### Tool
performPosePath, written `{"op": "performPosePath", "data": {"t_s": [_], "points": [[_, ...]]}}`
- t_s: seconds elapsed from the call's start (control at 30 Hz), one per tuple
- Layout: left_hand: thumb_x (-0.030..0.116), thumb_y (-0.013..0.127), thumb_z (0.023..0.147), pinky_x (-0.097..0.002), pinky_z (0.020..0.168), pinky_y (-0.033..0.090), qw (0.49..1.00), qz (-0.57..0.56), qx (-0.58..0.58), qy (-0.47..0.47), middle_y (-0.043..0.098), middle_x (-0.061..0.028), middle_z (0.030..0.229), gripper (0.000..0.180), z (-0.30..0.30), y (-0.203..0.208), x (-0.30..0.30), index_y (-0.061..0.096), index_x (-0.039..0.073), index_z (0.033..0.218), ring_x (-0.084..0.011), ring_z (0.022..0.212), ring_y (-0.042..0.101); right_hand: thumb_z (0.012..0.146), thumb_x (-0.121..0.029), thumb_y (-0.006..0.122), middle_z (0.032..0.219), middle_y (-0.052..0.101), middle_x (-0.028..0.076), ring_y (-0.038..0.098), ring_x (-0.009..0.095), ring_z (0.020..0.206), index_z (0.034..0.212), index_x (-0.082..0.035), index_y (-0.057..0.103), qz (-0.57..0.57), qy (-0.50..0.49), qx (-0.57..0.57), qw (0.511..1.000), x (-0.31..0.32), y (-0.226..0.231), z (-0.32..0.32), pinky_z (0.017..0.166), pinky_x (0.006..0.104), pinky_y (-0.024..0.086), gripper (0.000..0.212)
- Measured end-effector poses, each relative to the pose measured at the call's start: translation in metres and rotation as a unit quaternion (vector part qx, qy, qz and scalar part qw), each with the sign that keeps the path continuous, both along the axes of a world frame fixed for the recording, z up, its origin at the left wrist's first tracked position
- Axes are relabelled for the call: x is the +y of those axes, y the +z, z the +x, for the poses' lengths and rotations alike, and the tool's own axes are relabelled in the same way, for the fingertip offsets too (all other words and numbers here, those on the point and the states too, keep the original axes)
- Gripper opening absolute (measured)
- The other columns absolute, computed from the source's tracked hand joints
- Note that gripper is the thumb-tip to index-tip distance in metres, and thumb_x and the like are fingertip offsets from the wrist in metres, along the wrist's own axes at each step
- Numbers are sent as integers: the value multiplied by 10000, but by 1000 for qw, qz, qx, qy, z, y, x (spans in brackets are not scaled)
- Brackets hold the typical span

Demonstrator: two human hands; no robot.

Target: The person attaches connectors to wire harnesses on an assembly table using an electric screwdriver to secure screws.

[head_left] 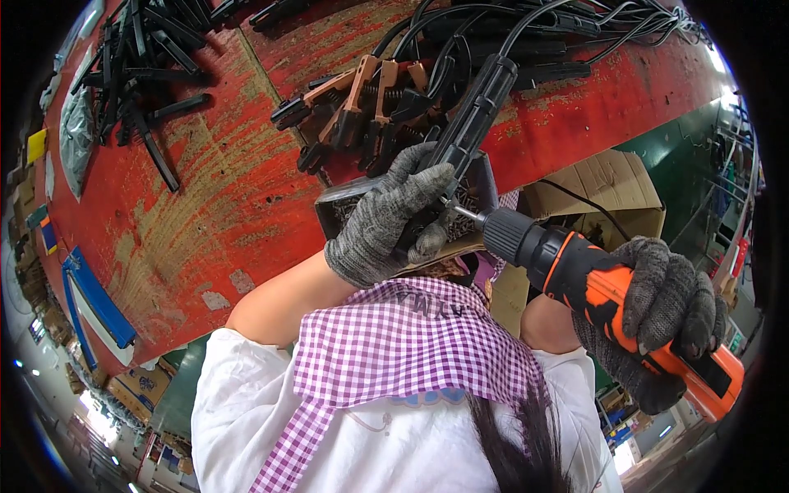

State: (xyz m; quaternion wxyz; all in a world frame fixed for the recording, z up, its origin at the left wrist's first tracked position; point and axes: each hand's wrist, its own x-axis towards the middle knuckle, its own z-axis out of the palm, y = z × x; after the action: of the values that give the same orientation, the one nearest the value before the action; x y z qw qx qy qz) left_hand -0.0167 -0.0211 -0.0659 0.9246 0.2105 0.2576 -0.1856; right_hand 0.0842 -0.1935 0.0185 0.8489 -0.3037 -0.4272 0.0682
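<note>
My left hand [386,218], in a grey knit glove, is closed around a long black plastic handle [481,107] with a cable running from its upper end. My right hand [662,308], gloved the same way, grips an orange and black cordless drill [579,267]. The drill points left, its thin bit [464,211] reaching the lower end of the handle beside my left fingers. Whether the tip touches a screw is too small to tell. Beneath my left hand sits an open box [489,177] with many small metal screws in it.
Copper-coloured clamps with black grips [362,86] lie beyond my left hand on the worn red table [214,214]. Black cables [625,33] run to the far right. Black plastic parts [152,74] are heaped at far left. An open cardboard box [608,185] stands right, below the table edge.
</note>
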Motion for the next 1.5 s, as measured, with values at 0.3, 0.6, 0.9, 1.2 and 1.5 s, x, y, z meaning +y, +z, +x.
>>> {"op": "performPosePath", "data": {"t_s": [0.3,0.6,0.9,1.2,1.5], "points": [[242,558,809,-182,374,319,1000,-24,13,13,483,-62,684,547,-4,-6,1,262,67,1234,-79,423,423,634,-253,745,864,551,40,552,104,567,981,-40,489,31,-158,68,985,4,-9,-15,413,213,477,481],[278,556,811,-184,369,330,999,-25,25,-10,487,-67,706,516,-2,-5,3,294,105,1221,-86,425,435,618,-241,754,837,551,34,548,104,534,986,-53,478,3,-118,54,992,-2,-7,-9,397,209,471,497],[294,498,851,-180,332,337,999,-21,7,38,487,-51,728,437,-1,-9,-3,315,91,1192,-98,430,457,583,-212,775,789,600,7,601,80,599,934,-75,512,-8,12,-26,1000,4,-9,4,521,206,531,459],[254,479,862,-173,324,328,995,35,70,60,481,-49,693,405,1,-13,-10,317,79,1190,-90,420,455,646,-117,709,648,586,58,582,181,471,867,-99,478,29,29,-7,999,14,-16,3,391,302,508,320],[242,475,864,-192,350,342,999,3,30,21,496,-60,775,388,1,-14,-1,321,99,1190,-91,492,478,622,-180,731,682,577,41,576,138,490,902,-104,475,-38,11,-24,999,25,-10,0,419,256,504,387]]}}
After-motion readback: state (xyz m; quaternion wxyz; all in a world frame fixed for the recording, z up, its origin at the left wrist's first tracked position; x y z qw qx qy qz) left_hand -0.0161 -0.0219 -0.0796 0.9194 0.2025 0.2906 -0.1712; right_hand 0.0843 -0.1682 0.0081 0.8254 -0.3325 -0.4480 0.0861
